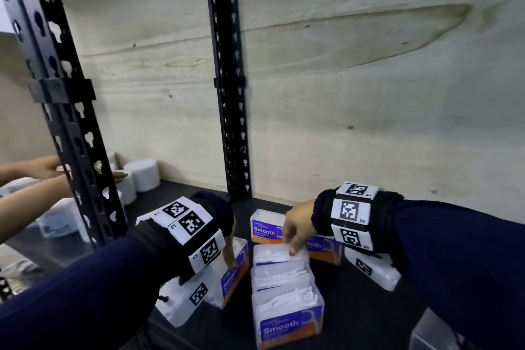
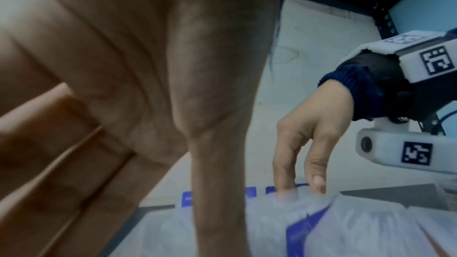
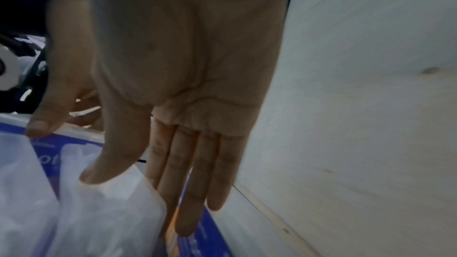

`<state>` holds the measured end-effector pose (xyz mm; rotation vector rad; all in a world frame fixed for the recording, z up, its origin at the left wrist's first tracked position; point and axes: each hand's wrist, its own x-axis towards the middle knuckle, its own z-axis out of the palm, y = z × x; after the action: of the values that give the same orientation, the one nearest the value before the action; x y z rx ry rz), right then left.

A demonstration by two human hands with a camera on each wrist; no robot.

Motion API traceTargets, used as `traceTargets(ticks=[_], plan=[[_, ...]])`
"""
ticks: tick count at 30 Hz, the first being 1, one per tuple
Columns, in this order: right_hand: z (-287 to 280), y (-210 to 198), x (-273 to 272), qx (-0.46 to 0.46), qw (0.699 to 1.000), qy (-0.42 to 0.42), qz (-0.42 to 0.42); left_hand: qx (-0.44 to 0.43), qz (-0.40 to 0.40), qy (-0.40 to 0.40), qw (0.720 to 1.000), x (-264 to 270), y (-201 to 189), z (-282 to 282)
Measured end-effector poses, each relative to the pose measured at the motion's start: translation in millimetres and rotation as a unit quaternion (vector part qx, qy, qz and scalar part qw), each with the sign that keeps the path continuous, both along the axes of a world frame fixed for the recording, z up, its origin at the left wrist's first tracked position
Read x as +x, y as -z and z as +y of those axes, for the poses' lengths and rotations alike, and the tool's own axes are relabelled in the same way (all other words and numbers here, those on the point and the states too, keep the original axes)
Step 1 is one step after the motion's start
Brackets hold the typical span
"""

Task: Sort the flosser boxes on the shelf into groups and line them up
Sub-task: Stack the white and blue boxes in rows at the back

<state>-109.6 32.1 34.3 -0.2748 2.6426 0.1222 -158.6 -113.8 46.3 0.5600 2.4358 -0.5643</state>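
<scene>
Reaching both hands into the shelf (image 1: 355, 307) right now, dark board under everything and pale plywood behind it. My right hand (image 1: 298, 226) is down on the far end of the clear flosser box row (image 1: 284, 278), which runs front to back near the middle of the board, three boxes end to end and touching. From my right wrist view the fingers are straight and pointing down, thumb tip on the clear lid and the other fingers dropping behind that far box, so the hand is flat and loose, not wrapped around anything.

My left hand (image 1: 227, 253) is mostly hidden behind the wrist band. One straight finger comes down onto the tilted flosser box (image 1: 231, 275), which leans just left of the row with its purple and orange Smooth label facing up and right. The left wrist view is blurry, so I honestly can't tell if the rest of that hand is curled or relaxed.

Another Smooth box (image 1: 267, 226) stands upright toward the back edge, just behind the row. One more box (image 1: 324, 250) sits right of the row, partly under my right wrist.

Off past the black upright post (image 1: 227, 94) at the left end, another person's hands (image 1: 42, 173) are at some white rolls (image 1: 142, 175).
</scene>
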Motion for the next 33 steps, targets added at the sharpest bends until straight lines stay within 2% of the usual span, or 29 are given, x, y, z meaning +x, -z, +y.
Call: traceTargets(ticks=[3, 7, 11, 17, 22, 29, 33], plan=[[14.5, -0.1, 6.3, 0.022, 0.999, 0.045, -0.015, 0.025, -0.02, 0.015, 0.999, 2.2, 6.0, -5.7], [29.6, -1.8, 13.5, 0.024, 0.992, 0.111, -0.059, 0.05, 0.004, 0.027, 0.998, 4.4, 12.1, -6.4], [26.9, 1.3, 22.9, 0.025, 0.997, 0.077, -0.016, 0.045, 0.064, 0.091, 0.993, 7.7, 10.3, -0.8], [24.0, 1.5, 31.3, 0.059, 0.996, 0.053, 0.033, 0.142, 0.107, 0.178, 0.968, 1.4, 14.4, 11.9], [26.0, -3.7, 33.0, 0.054, 0.994, 0.07, 0.062, 0.194, 0.115, 0.203, 0.953, -4.3, 17.5, 19.9], [29.8, 1.2, 30.1, 0.079, 0.991, 0.065, 0.085, 0.211, 0.113, 0.22, 0.946, -9.3, 19.5, 26.4], [29.6, -1.4, 31.2, 0.05, 0.993, 0.075, 0.082, 0.223, 0.116, 0.215, 0.944, -10.9, 20.9, 27.2]])
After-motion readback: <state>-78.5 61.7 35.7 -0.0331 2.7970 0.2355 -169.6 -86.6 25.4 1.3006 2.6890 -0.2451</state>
